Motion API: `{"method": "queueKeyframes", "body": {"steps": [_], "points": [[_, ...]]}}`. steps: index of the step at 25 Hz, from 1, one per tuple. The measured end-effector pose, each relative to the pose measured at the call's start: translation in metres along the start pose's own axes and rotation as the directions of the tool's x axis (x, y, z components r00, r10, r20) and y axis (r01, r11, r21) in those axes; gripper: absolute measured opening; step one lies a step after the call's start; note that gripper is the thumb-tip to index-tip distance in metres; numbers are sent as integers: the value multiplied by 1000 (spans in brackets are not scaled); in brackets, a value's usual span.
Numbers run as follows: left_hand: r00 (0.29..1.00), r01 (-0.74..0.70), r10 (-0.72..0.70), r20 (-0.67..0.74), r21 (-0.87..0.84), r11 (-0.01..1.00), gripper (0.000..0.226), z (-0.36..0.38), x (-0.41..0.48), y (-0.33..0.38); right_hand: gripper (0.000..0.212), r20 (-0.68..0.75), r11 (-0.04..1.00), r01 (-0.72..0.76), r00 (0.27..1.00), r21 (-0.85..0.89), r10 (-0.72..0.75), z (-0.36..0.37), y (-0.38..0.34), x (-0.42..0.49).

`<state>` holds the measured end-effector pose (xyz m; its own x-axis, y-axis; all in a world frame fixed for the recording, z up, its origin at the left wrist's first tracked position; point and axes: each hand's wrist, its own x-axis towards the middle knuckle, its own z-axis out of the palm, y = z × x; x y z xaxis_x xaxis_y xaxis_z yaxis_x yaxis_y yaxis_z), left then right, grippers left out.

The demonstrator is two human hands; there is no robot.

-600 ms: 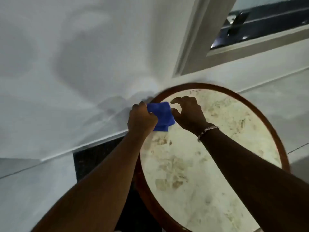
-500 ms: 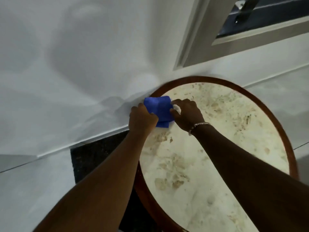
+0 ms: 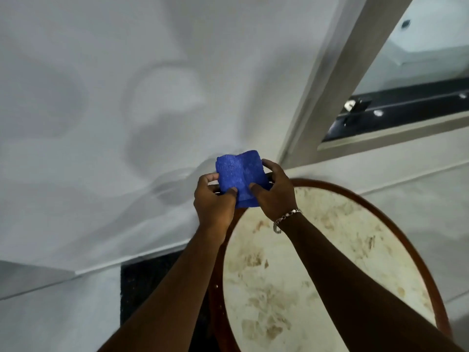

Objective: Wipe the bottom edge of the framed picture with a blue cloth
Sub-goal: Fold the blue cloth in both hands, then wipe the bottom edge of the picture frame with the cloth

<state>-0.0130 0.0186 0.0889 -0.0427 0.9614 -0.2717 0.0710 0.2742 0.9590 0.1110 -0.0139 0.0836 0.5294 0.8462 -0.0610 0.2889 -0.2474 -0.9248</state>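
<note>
A folded blue cloth (image 3: 238, 174) is held up in front of the white wall, above the far rim of a round table. My left hand (image 3: 215, 199) pinches its left side and my right hand (image 3: 274, 191), with a bracelet at the wrist, grips its right side. The framed picture (image 3: 337, 97) hangs on the wall at the upper right, with a wide pale frame and reflective glass. Its bottom edge (image 3: 380, 137) runs to the right of the hands, apart from the cloth.
A round table (image 3: 396, 229) with a marbled cream top and a dark wooden rim stands against the wall below the hands. A dark strip of floor (image 3: 142, 283) shows left of the table. The white wall (image 3: 101, 97) fills the left.
Both hands have lifted the cloth off the table's rim and up in front of the wall. The right hand now grips the cloth. The view has tilted upward toward the picture.
</note>
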Motion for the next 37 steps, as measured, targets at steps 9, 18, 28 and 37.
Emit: {"method": "queueKeyframes", "body": {"steps": [9, 18, 28, 37], "points": [[816, -578, 573, -79, -158, 801, 35, -68, -47, 264, 41, -111, 851, 419, 907, 315, -406, -60, -283, -5], [296, -954, 942, -158, 5, 301, 28, -135, -90, 487, 41, -401, 480, 791, 609, 380, -685, -97, -508, -27], [162, -933, 985, 65, 336, 132, 20, -175, -82, 575, 41, -479, 319, 877, 119, -360, -870, -42, -582, -13], [-320, -302, 734, 599, 670, -678, 42, -287, -46, 674, 47, -542, 349, 752, -13, -559, -841, -6, -577, 12]]}}
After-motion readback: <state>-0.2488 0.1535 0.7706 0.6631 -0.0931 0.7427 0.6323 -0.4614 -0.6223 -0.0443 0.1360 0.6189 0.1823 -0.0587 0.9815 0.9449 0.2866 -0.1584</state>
